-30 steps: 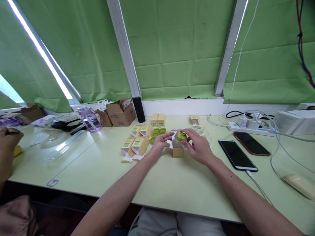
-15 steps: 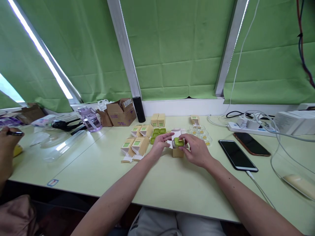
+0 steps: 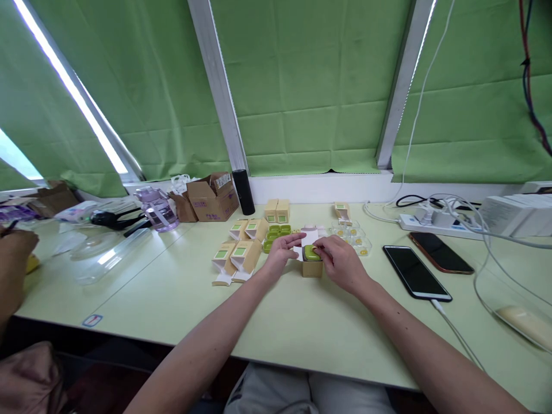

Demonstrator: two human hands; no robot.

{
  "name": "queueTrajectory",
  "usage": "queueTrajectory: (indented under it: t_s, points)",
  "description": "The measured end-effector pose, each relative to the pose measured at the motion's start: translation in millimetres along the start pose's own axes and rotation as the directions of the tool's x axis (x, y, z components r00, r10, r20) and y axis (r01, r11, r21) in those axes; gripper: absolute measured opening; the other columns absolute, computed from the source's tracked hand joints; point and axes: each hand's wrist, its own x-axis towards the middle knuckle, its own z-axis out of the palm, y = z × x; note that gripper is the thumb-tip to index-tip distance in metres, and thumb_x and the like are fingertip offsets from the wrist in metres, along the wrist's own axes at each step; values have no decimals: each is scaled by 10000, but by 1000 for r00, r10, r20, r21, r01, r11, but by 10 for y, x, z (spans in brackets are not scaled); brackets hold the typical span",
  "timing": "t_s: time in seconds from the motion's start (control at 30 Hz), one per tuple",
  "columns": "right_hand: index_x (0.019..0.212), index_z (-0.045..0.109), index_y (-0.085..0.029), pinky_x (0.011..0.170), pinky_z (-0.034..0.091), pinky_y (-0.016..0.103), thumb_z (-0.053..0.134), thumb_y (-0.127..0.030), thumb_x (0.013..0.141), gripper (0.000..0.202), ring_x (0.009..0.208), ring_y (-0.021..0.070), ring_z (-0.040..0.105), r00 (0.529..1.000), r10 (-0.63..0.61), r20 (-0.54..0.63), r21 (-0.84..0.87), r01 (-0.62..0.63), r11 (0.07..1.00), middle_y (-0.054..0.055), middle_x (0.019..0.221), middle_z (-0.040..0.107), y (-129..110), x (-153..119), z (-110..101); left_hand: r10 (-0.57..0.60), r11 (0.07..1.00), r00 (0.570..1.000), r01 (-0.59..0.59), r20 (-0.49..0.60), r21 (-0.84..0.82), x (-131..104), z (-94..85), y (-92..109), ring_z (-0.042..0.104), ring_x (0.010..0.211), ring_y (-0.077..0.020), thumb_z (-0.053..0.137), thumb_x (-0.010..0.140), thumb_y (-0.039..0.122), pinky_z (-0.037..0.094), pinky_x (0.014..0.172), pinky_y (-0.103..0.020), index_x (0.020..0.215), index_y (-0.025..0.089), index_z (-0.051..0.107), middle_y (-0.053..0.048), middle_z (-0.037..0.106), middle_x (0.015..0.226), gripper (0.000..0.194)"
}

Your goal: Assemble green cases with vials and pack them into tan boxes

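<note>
A small tan box (image 3: 311,269) stands open on the table in front of me, its white flaps spread. In its mouth sits a green square container (image 3: 312,252). My left hand (image 3: 280,253) is at the box's left side, fingers apart, the thumb near a white flap. At the right side my right hand (image 3: 340,259) has its thumb and fingers pinched on the container's right edge. Several open tan boxes (image 3: 245,256) with green labels stand to the left. Green containers (image 3: 273,230) are grouped behind my left hand.
Clear trays (image 3: 357,241) with yellow pieces lie behind my right hand. Two phones (image 3: 417,271) and a power strip (image 3: 452,227) are at right. At left are a cardboard box (image 3: 213,198), a purple bottle (image 3: 158,210) and another person's hand (image 3: 17,247).
The green container has gone down into the box and lies flatter. My right hand has shifted slightly down and its fingers have drawn together. My left hand has barely moved.
</note>
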Motion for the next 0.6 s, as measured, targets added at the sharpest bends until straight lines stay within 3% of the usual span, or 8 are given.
queueTrajectory:
  t_s: [0.3,0.6]
  points:
    - [913,680,-239,825,543,410,527,-157,1006,197,965,258,654,1000,-17,-18,29,18,999,81,1003,712,35,10,69,18,1000,1000,-18,-21,-2,-15,12,2,625,1152,-284,642,485,51,454,821,-289,1075,149,818,-128,766,1128,623]
    - [840,751,-238,772,568,402,590,-163,959,214,844,220,645,999,41,-7,92,-40,995,69,965,626,28,44,67,25,1000,1000,-25,17,-12,6,12,-14,648,1119,-300,636,485,56,467,835,-322,1097,143,805,-131,784,1107,640]
